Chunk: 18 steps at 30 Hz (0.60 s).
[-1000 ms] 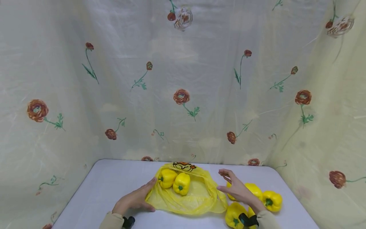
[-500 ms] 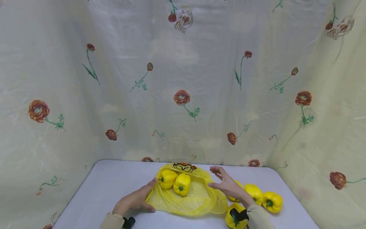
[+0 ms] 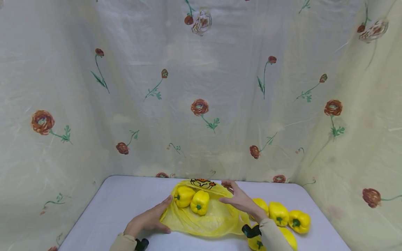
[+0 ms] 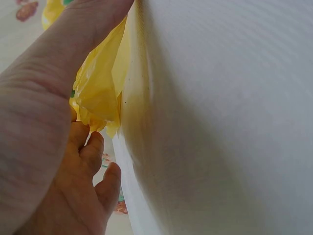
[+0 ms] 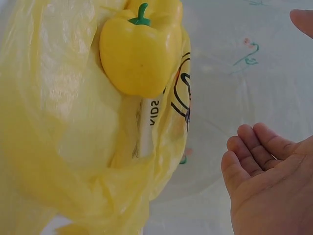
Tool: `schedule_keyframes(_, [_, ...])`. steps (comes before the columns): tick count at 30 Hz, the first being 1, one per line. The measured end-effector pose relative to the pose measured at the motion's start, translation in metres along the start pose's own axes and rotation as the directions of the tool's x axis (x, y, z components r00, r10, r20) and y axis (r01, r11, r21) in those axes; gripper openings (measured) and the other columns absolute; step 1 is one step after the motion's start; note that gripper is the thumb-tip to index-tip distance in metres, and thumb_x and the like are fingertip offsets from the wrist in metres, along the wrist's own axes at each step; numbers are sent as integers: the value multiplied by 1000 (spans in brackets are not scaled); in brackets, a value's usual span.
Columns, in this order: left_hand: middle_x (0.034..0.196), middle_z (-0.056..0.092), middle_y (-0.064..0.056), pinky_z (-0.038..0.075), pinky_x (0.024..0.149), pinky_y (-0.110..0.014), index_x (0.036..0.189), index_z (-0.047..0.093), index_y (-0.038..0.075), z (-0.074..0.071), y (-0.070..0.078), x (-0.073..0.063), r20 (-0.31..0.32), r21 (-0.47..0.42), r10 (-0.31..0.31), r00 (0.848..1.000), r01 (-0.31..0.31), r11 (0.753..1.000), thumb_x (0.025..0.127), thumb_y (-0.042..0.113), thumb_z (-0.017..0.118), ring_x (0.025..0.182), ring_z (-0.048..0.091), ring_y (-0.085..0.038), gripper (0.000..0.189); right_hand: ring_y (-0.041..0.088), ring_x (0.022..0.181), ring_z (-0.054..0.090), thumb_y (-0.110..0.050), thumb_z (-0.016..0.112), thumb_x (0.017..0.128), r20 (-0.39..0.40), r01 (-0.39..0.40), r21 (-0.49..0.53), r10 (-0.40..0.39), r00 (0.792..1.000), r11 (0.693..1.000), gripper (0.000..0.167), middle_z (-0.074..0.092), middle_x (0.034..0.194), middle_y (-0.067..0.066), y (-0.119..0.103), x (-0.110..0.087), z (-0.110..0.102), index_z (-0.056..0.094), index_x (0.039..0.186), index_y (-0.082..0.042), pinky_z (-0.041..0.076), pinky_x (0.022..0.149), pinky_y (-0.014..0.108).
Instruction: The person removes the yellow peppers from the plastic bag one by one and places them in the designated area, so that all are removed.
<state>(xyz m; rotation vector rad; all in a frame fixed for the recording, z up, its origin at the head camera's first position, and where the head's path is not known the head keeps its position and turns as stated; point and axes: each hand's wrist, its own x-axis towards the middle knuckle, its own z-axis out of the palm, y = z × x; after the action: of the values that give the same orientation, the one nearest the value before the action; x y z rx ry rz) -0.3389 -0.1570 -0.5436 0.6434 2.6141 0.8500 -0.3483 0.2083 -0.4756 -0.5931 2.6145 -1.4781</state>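
A thin yellow plastic bag (image 3: 201,228) lies on the table with its mouth spread. Two yellow bell peppers are inside, one at the left (image 3: 184,196) and one beside it (image 3: 200,203). My left hand (image 3: 147,219) rests against the bag's left side, fingers extended and thumb apart. In the left wrist view the fingers (image 4: 93,156) touch the bag's yellow film (image 4: 100,88). My right hand (image 3: 240,200) is over the bag's right edge with nothing in it. Its fingers are loosely bent and stand apart from the pepper (image 5: 142,54) in the right wrist view.
Several loose yellow bell peppers lie right of the bag, among them one in the middle (image 3: 278,213) and one at the far right (image 3: 299,221). My right forearm partly covers others. A flower-printed sheet (image 3: 201,146) hangs behind the white table (image 3: 125,195).
My right hand has moved left, from beside the loose peppers to over the bag's right edge, uncovering some of them. My left hand, the bag and the two peppers in it stay put.
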Motion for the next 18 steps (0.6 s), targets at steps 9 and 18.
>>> schedule_keyframes(9, [163,9,-12,21,117,-58,156,4,13,-1,4,-1,-9,2,-17,1000,17,1000,69,45,83,148,18,-36,122,38,137,35,-34,71,87,46,4,5,-5,999,1000,77,37,146,21,0,13,13,31,144,-1,25,117,54])
schedule_keyframes(18, [163,8,-12,21,117,-58,156,3,14,0,3,0,-6,7,-31,999,31,999,69,45,83,148,18,-36,123,42,137,33,-26,70,87,66,-38,31,36,997,999,74,37,147,21,1,22,28,32,144,1,26,115,58])
